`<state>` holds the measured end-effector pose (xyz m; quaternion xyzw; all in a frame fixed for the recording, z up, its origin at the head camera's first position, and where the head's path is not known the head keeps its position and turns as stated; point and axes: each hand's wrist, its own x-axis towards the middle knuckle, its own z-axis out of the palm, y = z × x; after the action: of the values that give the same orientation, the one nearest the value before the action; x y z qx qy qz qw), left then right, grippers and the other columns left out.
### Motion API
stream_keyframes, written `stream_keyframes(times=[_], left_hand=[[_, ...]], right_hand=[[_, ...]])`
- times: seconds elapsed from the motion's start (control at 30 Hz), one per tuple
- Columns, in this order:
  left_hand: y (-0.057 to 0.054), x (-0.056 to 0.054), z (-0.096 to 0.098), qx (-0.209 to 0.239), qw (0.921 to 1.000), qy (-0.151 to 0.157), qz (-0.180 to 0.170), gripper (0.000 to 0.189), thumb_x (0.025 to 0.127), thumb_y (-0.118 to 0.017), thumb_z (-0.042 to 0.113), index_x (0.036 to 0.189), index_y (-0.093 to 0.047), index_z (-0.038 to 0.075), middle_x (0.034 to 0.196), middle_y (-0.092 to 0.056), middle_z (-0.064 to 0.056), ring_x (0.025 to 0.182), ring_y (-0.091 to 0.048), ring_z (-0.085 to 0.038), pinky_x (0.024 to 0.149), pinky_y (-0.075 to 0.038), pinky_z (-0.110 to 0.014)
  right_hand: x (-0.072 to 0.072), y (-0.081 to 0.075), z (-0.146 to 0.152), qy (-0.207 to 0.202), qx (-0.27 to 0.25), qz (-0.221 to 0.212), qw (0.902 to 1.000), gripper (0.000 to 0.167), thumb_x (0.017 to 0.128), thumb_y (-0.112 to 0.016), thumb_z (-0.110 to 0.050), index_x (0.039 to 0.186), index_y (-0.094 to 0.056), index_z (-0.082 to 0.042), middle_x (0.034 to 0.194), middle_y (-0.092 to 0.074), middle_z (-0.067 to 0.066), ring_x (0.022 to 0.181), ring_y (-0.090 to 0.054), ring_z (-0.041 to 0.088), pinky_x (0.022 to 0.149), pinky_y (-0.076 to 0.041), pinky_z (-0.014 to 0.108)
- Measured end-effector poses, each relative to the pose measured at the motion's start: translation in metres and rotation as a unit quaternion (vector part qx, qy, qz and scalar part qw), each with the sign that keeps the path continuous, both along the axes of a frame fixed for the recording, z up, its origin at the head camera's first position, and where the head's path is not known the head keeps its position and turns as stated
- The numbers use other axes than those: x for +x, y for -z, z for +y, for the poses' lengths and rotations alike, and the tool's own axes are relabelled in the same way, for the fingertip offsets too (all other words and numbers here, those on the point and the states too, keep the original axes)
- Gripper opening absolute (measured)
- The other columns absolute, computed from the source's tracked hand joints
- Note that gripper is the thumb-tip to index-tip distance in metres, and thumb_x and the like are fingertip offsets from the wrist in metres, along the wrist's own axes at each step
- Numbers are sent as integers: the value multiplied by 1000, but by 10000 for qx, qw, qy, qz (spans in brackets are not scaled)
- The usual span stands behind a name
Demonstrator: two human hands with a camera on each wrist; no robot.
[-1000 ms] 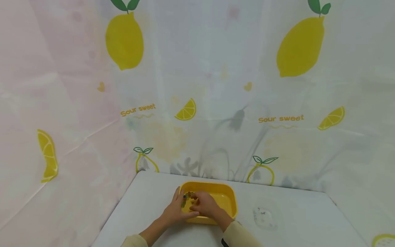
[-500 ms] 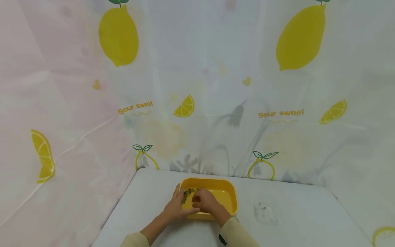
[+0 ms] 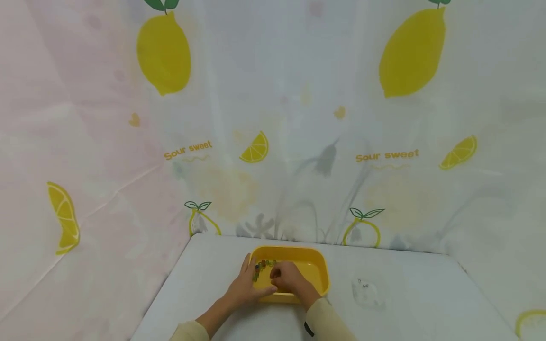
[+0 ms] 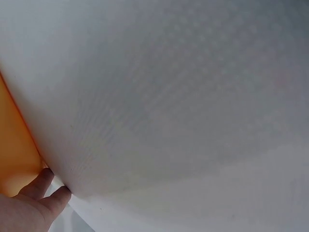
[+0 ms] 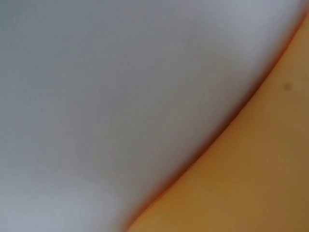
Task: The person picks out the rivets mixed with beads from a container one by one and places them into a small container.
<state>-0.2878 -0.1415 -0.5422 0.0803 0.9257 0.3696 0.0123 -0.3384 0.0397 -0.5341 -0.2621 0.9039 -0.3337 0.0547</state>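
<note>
A yellow tray (image 3: 317, 284) stands on the white table. Small, shiny round pieces like glass marbles (image 3: 263, 263), green, red and blue among them, lie in a curved row at its left end. My left hand (image 3: 245, 285) lies against the tray's left front corner, its thumb stretched along the front rim and its fingers extended along the left side. In the left wrist view, two fingertips (image 4: 60, 193) touch down beside the orange-looking tray wall. My right hand (image 3: 290, 277) reaches over the front rim into the tray, fingers curled, right of the marbles. Whether it pinches something is hidden.
A clear, thin plastic piece (image 3: 366, 293) with small dark marks lies on the table (image 3: 418, 293) right of the tray. A lemon-printed curtain (image 3: 298, 142) hangs behind the table and along its sides. The right wrist view has only a blurred tray wall (image 5: 251, 179) and white surface.
My right hand has drawn slightly back to the right, away from the marbles, uncovering more of the row. My left hand keeps its place at the tray's corner. The head view has tilted a little.
</note>
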Motion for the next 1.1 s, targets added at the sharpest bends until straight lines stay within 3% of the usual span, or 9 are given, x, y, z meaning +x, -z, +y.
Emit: stream_keyframes(times=[0.3, 0.57, 0.8, 1.1], left_hand=[[-3, -4, 0, -29, 10000, -53, 34, 117, 77, -73, 64, 156, -18, -2, 165, -7, -22, 126, -53, -40, 86, -53, -53], [-2, -4, 1, 7, 10000, -33, -15, 118, 76, -73, 65, 157, -17, -1, 165, -6, -22, 129, -50, -42, 88, -52, -53], [0, -1, 1, 1, 10000, 54, 24, 119, 76, -73, 66, 156, -17, -3, 164, -8, -25, 129, -50, -43, 86, -53, -52], [-3, 1, 2, 0, 10000, -1, 58, 116, 78, -73, 63, 156, -18, -3, 164, -8, -24, 128, -51, -44, 85, -53, -55]], right_hand=[[-5, -5, -3, -162, 22, 235, 9996, 12, 75, -65, 8, 72, -69, -3, 68, -63, 0, 60, -48, 7, 55, -44, 22], [5, -14, 3, 7, -273, 205, 9994, 8, 81, -65, 3, 77, -69, -2, 74, -65, 1, 65, -52, 9, 60, -49, 27], [9, -17, 11, -258, -156, 243, 9993, 6, 82, -70, 1, 78, -72, -4, 76, -68, 1, 67, -55, 5, 62, -49, 23], [8, -31, 22, 159, -878, -329, 9955, 11, 89, -70, -8, 93, -74, 1, 82, -73, 10, 64, -65, 14, 57, -52, 26]])
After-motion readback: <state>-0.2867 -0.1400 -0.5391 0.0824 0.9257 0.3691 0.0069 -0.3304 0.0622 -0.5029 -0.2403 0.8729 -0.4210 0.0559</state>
